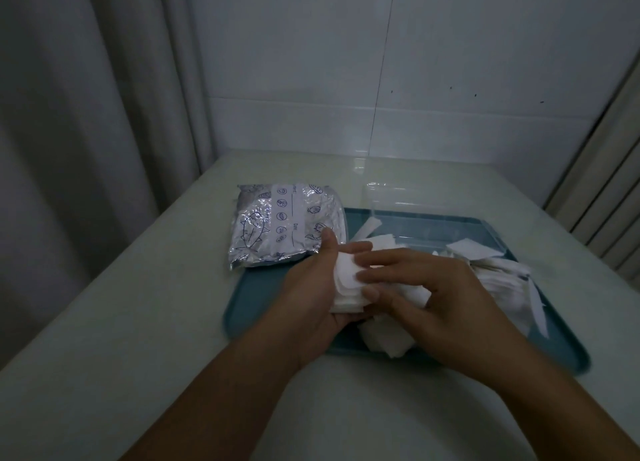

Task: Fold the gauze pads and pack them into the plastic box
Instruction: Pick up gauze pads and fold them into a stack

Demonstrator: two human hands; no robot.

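Gauze pads (346, 284) are being gathered into a small stack over the tray (249, 308): the left hand (311, 287) is gripping it, the right hand (426, 287) is pressing with straight fingers. Loose gauze (498, 277) is waiting; the box (408, 201) looks unfilled, though dimly seen.

A pale table (138, 315) stands in a corner against a white wall. On it lies a teal tray (249, 308), near the right side. A silver foil pouch (277, 225) rests at the tray's left far corner, partly on the tray's rim, partly on the table.
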